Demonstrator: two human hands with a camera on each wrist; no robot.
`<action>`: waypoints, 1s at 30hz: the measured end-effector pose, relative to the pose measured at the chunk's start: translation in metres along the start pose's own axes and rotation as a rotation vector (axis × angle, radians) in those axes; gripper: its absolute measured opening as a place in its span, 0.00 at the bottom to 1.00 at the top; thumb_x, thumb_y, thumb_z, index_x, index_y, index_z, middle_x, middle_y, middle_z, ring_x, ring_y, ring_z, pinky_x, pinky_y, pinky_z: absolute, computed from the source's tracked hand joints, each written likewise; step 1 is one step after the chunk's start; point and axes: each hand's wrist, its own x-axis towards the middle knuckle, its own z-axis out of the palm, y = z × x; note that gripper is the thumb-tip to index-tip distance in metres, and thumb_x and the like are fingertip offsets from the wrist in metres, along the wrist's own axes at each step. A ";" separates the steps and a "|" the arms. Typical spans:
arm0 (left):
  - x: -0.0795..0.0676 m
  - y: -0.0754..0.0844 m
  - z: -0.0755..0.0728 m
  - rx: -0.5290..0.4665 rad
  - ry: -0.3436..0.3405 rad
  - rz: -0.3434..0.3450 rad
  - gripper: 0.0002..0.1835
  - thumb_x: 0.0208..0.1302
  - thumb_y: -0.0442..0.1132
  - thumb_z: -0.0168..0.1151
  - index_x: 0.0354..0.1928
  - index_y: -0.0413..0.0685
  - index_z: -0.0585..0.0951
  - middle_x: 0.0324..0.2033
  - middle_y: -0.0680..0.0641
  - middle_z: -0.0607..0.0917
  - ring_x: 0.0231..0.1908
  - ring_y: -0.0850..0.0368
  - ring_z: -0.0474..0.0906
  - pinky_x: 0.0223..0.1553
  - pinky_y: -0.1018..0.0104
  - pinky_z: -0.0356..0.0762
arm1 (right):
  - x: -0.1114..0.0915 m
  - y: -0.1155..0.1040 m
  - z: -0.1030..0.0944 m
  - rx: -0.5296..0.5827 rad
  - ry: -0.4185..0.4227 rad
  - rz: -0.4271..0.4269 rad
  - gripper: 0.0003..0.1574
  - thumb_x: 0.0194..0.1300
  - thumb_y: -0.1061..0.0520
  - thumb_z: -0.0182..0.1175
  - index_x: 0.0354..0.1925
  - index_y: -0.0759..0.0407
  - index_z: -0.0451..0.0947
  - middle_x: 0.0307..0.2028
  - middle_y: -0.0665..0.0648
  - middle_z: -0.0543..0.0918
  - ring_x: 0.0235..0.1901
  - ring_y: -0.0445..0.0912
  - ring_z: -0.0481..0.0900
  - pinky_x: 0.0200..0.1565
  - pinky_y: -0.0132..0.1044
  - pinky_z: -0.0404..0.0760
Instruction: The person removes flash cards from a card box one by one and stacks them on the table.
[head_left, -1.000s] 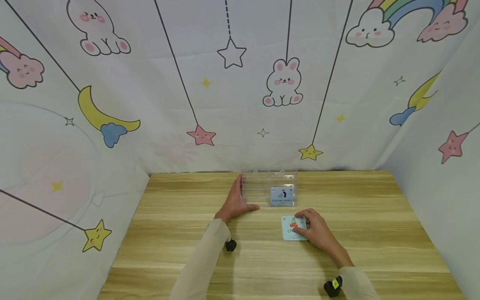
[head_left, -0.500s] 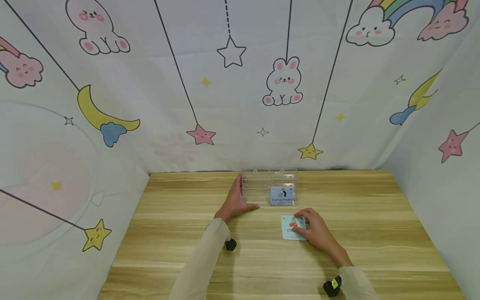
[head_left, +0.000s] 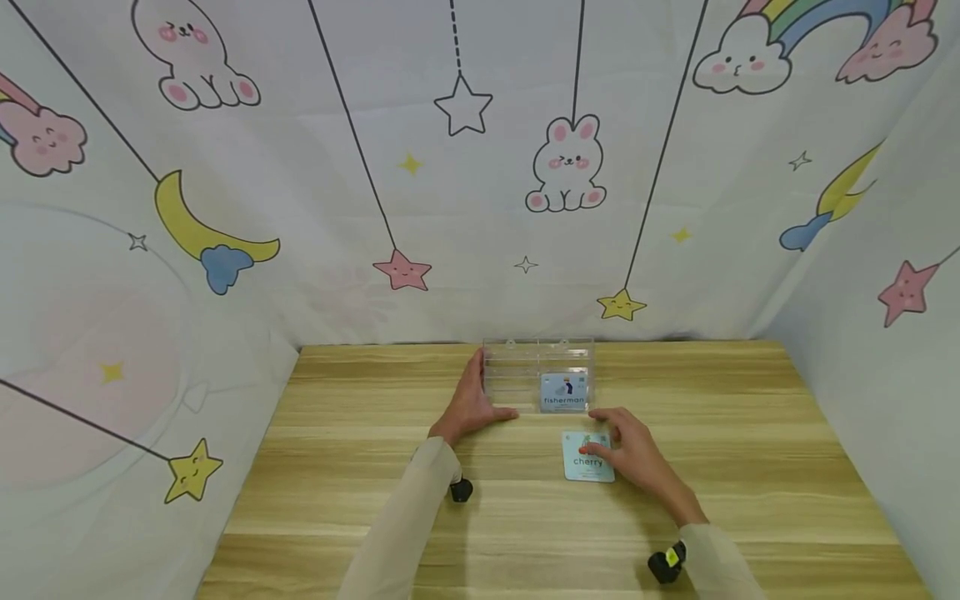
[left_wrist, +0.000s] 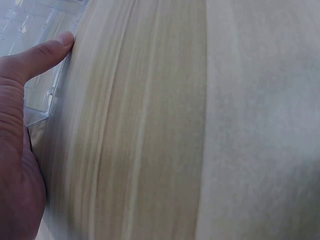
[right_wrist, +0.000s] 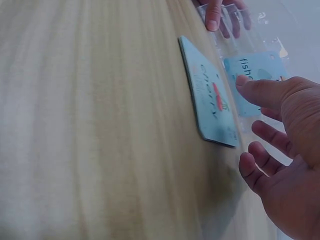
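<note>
At the back of the table stands a clear plastic card box point(head_left: 512, 383) with several compartments. My left hand point(head_left: 468, 406) holds its left front corner, fingers along the side wall and thumb on the front edge. A blue "fisherman" card point(head_left: 564, 404) lies in the box's front right compartment. In front of the box is a small stack of pale blue cards point(right_wrist: 207, 100), the top one reading "cherry". My right hand point(head_left: 633, 450) is over the stack's right side, thumb and fingers spread. In the right wrist view the fingers grip nothing and sit apart from the stack.
The wooden table point(head_left: 360, 517) reaches back to a white cloth wall point(head_left: 465, 200) printed with stars, rabbits and clouds. Similar cloth hangs at both sides. A small black camera sits on each wrist.
My right hand has let go of the cherry cards; its fingers have spread and lifted slightly toward the box, uncovering the word "cherry". The left hand and the box have stayed put.
</note>
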 end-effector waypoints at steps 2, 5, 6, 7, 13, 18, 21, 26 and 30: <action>0.000 -0.001 0.000 0.007 0.001 0.001 0.75 0.42 0.53 0.88 0.83 0.48 0.43 0.78 0.40 0.57 0.76 0.48 0.57 0.75 0.55 0.59 | 0.005 -0.002 -0.003 0.007 0.004 -0.012 0.33 0.60 0.60 0.77 0.62 0.64 0.79 0.52 0.62 0.82 0.38 0.51 0.74 0.41 0.42 0.75; -0.001 -0.001 -0.001 -0.002 0.002 0.000 0.75 0.42 0.53 0.89 0.83 0.49 0.43 0.78 0.41 0.57 0.76 0.48 0.57 0.74 0.55 0.60 | 0.013 -0.004 -0.008 0.011 0.010 -0.018 0.34 0.62 0.60 0.76 0.64 0.63 0.78 0.53 0.64 0.82 0.42 0.54 0.77 0.44 0.48 0.78; -0.001 -0.001 -0.001 -0.010 0.002 0.000 0.75 0.42 0.53 0.89 0.83 0.49 0.44 0.78 0.41 0.57 0.76 0.48 0.57 0.74 0.55 0.60 | 0.015 -0.006 -0.010 0.012 0.010 -0.018 0.34 0.63 0.59 0.75 0.65 0.62 0.77 0.53 0.64 0.82 0.42 0.55 0.77 0.44 0.49 0.78; -0.001 -0.001 -0.001 -0.015 0.002 -0.001 0.75 0.42 0.53 0.89 0.83 0.49 0.44 0.78 0.41 0.57 0.76 0.47 0.57 0.74 0.55 0.60 | 0.018 -0.006 -0.011 0.012 0.009 -0.014 0.34 0.64 0.59 0.74 0.66 0.61 0.77 0.53 0.64 0.82 0.42 0.55 0.77 0.44 0.50 0.78; -0.001 0.000 -0.001 -0.031 0.002 -0.001 0.74 0.42 0.52 0.89 0.82 0.50 0.45 0.78 0.42 0.58 0.76 0.47 0.57 0.74 0.55 0.60 | 0.029 -0.009 -0.019 0.010 -0.019 0.019 0.36 0.68 0.57 0.71 0.71 0.58 0.73 0.56 0.64 0.81 0.44 0.55 0.76 0.45 0.48 0.77; 0.000 0.000 0.000 -0.027 0.002 -0.001 0.74 0.42 0.52 0.89 0.82 0.49 0.44 0.78 0.41 0.57 0.77 0.46 0.57 0.74 0.54 0.60 | 0.036 -0.011 -0.022 0.016 -0.028 0.024 0.36 0.69 0.55 0.70 0.71 0.58 0.72 0.56 0.64 0.81 0.44 0.54 0.76 0.45 0.48 0.78; -0.001 0.000 0.000 -0.023 -0.004 -0.002 0.74 0.42 0.52 0.89 0.83 0.49 0.44 0.78 0.41 0.57 0.77 0.46 0.56 0.74 0.55 0.60 | 0.039 -0.010 -0.022 0.015 -0.020 0.024 0.35 0.69 0.56 0.71 0.71 0.58 0.73 0.55 0.65 0.81 0.42 0.53 0.76 0.44 0.47 0.77; -0.001 0.000 0.000 -0.023 -0.004 -0.008 0.75 0.43 0.52 0.89 0.83 0.49 0.43 0.79 0.41 0.56 0.77 0.46 0.56 0.74 0.56 0.60 | 0.041 -0.010 -0.020 0.025 -0.013 0.022 0.35 0.68 0.57 0.71 0.70 0.59 0.73 0.54 0.66 0.82 0.41 0.53 0.75 0.43 0.47 0.76; -0.002 0.000 -0.001 -0.019 0.002 -0.007 0.75 0.43 0.52 0.88 0.83 0.49 0.43 0.79 0.41 0.56 0.77 0.45 0.56 0.74 0.55 0.60 | 0.040 -0.012 -0.019 0.044 -0.010 0.025 0.34 0.69 0.57 0.71 0.70 0.59 0.74 0.54 0.66 0.81 0.41 0.53 0.75 0.43 0.47 0.76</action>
